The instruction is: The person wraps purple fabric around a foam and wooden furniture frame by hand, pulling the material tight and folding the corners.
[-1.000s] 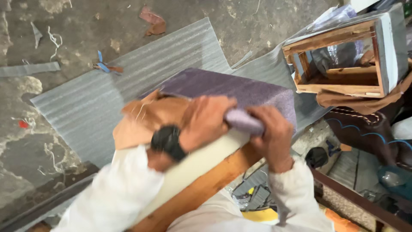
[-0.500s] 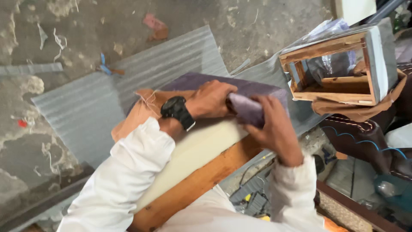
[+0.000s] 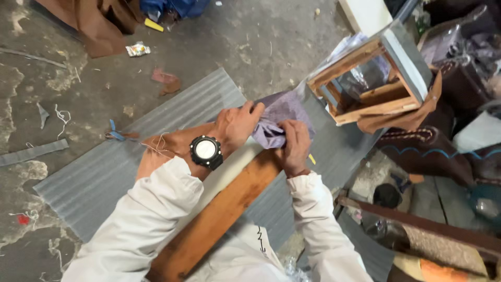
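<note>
Where both hands (image 3: 266,133) pinch it, purple fabric (image 3: 279,117) bunches, creased.

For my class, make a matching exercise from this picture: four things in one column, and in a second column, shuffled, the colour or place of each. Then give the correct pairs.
Things:
1. fabric gripped by the left hand and the right hand
2. wristwatch
3. open wooden box frame
4. plank

Descriptions:
A. black, on the left wrist
B. brown wood, running under both forearms
C. purple-grey, bunched between the hands
D. to the upper right of the hands, on the corrugated sheet

Pairs: 1-C, 2-A, 3-D, 4-B
</note>
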